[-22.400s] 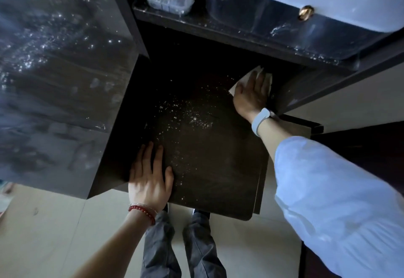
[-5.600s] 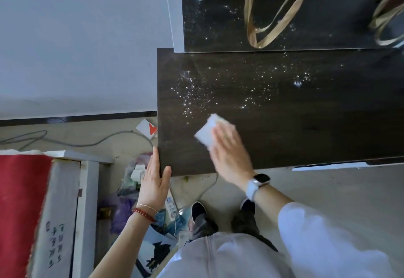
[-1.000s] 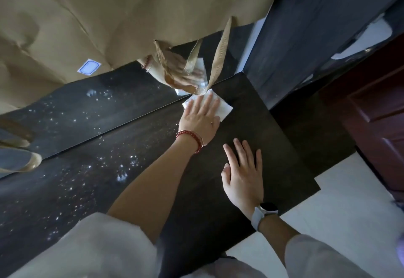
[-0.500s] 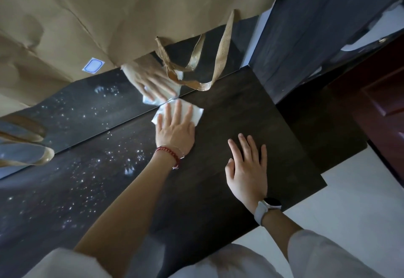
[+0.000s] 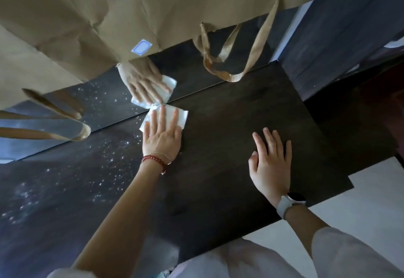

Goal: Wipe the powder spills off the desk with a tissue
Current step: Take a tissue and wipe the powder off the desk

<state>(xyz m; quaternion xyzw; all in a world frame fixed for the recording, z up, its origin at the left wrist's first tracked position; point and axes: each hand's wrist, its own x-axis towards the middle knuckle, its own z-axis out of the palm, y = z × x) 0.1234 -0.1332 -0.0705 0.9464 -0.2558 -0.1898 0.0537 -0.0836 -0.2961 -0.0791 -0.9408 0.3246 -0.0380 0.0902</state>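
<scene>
Pressing tissue (image 5: 179, 117) flat under left hand (image 5: 162, 138) fingers (image 5: 162, 115), desk (image 5: 218, 168) back edge

A brown paper bag (image 5: 131, 10) fills the frame from 10 to 1 o'clock, a small blue-edged label (image 5: 141, 48) on its side. Its ribbon handles (image 5: 229, 59) hang at 12 o'clock against a glossy dark panel (image 5: 105, 96) that mirrors them. Pale floor (image 5: 360, 207) lies at 4 o'clock, a dark cabinet (image 5: 341, 26) at 2 o'clock.
</scene>
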